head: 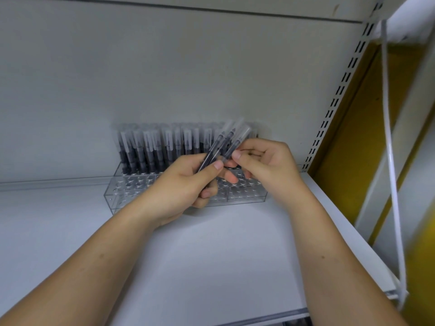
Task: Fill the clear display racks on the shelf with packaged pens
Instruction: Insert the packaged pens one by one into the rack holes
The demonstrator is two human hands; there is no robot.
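Note:
A clear stepped display rack (122,196) stands against the back of the white shelf (211,255). Its rear rows hold several upright packaged pens (150,147) with dark barrels in clear sleeves; the front rows show open holes. In front of the rack, my left hand (186,184) grips a small bunch of packaged pens (215,149) that point up and to the right. My right hand (266,161) pinches one pen of that bunch (237,141) between thumb and fingers. Both hands hide the middle of the rack.
The shelf's back panel rises behind the rack. A slotted upright post (339,90) runs along the right side, with a yellow panel (362,142) beyond it. A white strap (390,161) hangs at the right edge. The shelf's front edge (270,318) lies near me.

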